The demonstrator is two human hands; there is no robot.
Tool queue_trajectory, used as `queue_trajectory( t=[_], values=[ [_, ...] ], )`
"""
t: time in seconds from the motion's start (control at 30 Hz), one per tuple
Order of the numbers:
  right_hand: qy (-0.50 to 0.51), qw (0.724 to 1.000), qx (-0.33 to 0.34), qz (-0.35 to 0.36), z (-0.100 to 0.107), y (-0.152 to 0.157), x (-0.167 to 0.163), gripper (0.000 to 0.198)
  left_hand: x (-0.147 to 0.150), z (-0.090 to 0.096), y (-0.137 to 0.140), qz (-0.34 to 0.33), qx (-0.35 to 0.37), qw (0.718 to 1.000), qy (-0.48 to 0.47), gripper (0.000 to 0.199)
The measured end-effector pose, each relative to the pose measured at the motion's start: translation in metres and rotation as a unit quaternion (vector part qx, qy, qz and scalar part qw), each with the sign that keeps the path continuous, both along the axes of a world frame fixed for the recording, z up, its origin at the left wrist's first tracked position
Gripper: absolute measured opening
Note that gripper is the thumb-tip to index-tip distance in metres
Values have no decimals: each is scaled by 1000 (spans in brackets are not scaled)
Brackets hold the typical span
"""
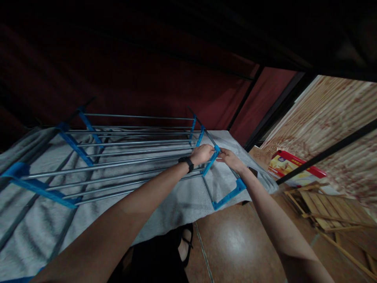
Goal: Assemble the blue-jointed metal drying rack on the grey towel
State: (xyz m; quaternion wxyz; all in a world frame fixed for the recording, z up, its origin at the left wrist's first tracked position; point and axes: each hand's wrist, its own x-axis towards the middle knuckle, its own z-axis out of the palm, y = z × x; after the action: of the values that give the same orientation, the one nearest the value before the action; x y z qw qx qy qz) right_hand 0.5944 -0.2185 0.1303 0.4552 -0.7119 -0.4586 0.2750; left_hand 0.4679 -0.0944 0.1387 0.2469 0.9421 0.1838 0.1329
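Note:
A shoe rack of thin grey metal tubes [112, 162] and blue plastic brackets lies on a grey cloth. My left hand [202, 155], with a dark watch [188, 162] on its wrist, is closed around the tube ends at a blue bracket [208, 165] on the rack's right side. On the other side of that bracket, my right hand [231, 158] pinches the side pole near its blue corner. The fingertips are partly hidden there. Closer to me, another blue bracket [229, 195] sits on the same side frame, without cross tubes.
The grey cloth [173, 212] covers a raised bed-like surface with a dark red wall behind it. To the right are a dark phone-like object [252, 171], a red and yellow box [294, 167], a folded wooden slatted piece [332, 208] and a black post [326, 151]. Brown tiles form the floor.

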Motion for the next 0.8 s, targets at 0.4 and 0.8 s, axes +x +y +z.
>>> queue_trajectory(
  t=[0.4,0.8],
  values=[
    [7,1000,4,-1,-2,2,-6,33,-3,-5,0,24,-11,1000,13,31],
    [-112,993,-16,-31,-7,5,-3,25,-3,-1,-3,40,-10,999,12,27]
  ],
)
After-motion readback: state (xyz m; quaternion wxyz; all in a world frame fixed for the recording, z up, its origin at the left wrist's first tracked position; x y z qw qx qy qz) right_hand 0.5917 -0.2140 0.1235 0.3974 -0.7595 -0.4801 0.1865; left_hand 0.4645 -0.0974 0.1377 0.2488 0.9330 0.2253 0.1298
